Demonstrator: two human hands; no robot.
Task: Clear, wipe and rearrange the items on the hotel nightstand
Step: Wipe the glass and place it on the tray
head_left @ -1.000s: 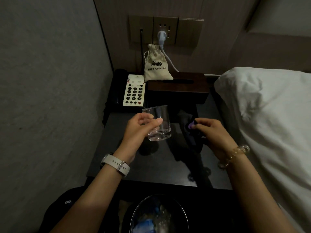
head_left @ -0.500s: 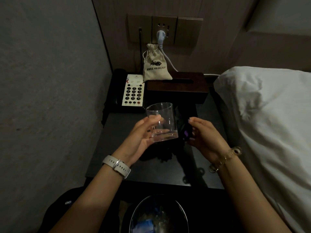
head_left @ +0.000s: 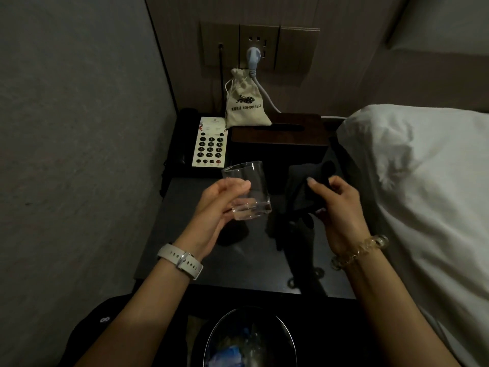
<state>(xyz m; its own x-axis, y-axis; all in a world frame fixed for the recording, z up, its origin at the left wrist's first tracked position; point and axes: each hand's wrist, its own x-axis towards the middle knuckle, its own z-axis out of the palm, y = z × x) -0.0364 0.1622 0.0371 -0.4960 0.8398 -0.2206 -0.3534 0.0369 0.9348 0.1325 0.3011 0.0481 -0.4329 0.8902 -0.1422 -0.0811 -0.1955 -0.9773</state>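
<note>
Nightstand (head_left: pixel 185 247), dark and glossy, fills the middle of the frame from the wall down to the lower centre, with a grey wall panel along its left edge. A white pillow (head_left: pixel 423 194) takes up the right side of the frame, just beside the stand. On the wall in the upper centre sits a socket plate (head_left: pixel 291 46) with a pale plug (head_left: pixel 253 58) in it, its cord running down to the right. At the back of the stand a dark wooden tissue box (head_left: pixel 280 132) lies across the centre, and a cream drawstring bag (head_left: pixel 246 104) stands upright at its left end. To the left of the box is a telephone (head_left: pixel 211 144) with a white keypad. At the bottom centre a round bin (head_left: pixel 248 340) shows its rim.

Above the middle of the stand, the left hand (head_left: pixel 219 207) grips a clear glass (head_left: pixel 247 192), thumb on the near side and fingers curled round the far side; the glass tilts slightly and is off the surface. Just right of it, the right hand (head_left: pixel 336 205) pinches a dark cloth (head_left: pixel 299 189) between thumb and curled fingers. A white watch (head_left: pixel 180 260) is on the left wrist, a beaded bracelet (head_left: pixel 360 251) on the right.
</note>
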